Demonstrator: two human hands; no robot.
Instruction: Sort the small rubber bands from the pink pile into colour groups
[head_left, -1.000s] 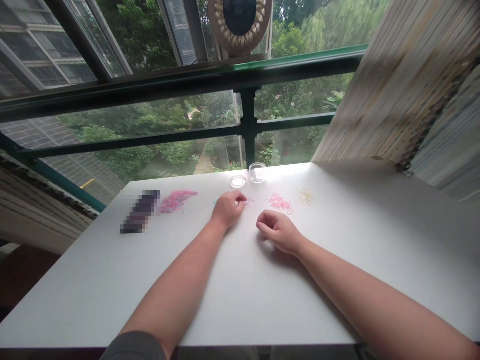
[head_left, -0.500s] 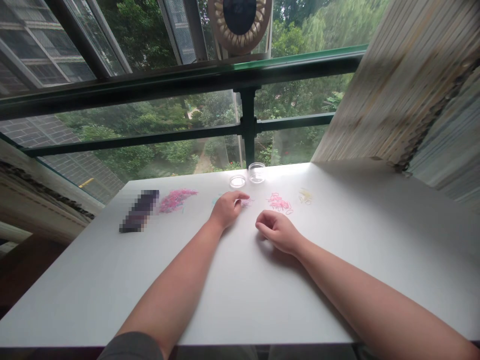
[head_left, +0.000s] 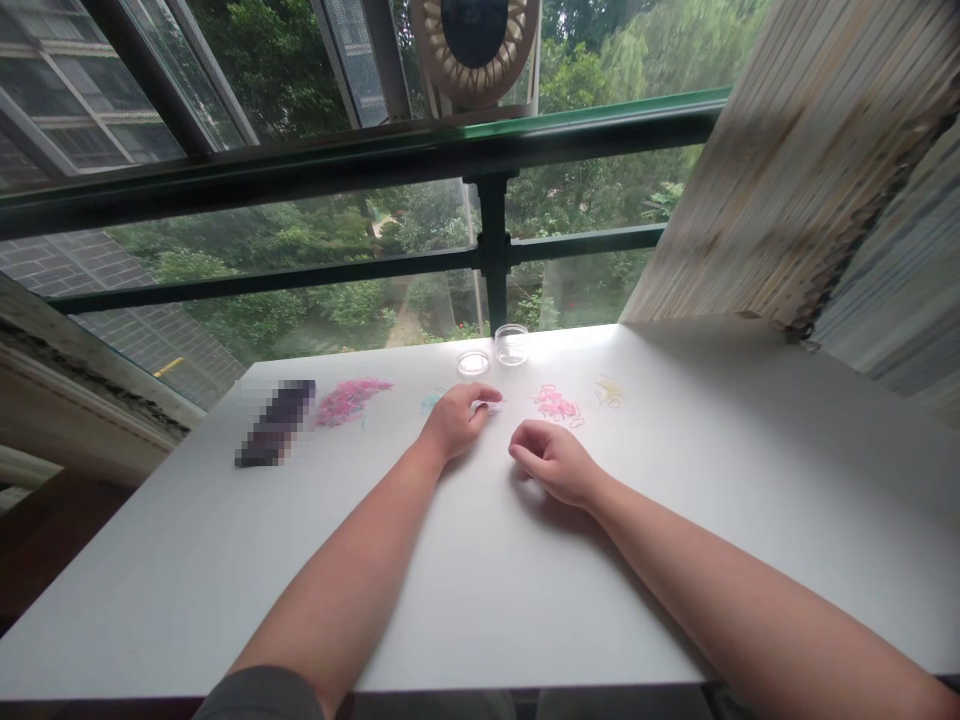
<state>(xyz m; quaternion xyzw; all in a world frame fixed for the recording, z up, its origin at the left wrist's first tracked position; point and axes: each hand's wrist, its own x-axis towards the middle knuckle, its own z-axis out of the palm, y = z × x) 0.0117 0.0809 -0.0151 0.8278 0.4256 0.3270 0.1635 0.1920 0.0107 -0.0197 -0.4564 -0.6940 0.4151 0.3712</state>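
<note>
My left hand (head_left: 457,418) is over the middle of the white table (head_left: 465,580), its index finger and thumb apart above a few pale purple rubber bands (head_left: 491,406). It partly covers a small light-blue group of bands (head_left: 433,401). My right hand (head_left: 553,462) lies curled on the table, thumb against the bent fingers; whatever may be inside is hidden. Just beyond it is a pile of pink rubber bands (head_left: 556,402). A little farther right lie some pale yellow bands (head_left: 609,391). On the left, a larger mixed pile of pink and purple bands (head_left: 351,402) is spread out.
At the table's far edge stand a clear round container (head_left: 512,346) and a flat clear lid (head_left: 473,363). A dark pixelated object (head_left: 276,423) lies at the left. Behind are a window with a green railing (head_left: 360,165), a fan (head_left: 476,45) and a curtain (head_left: 720,190).
My left index finger and thumb have shifted slightly over the pale purple bands. My right hand keeps its curled pose. The view has moved a little.
</note>
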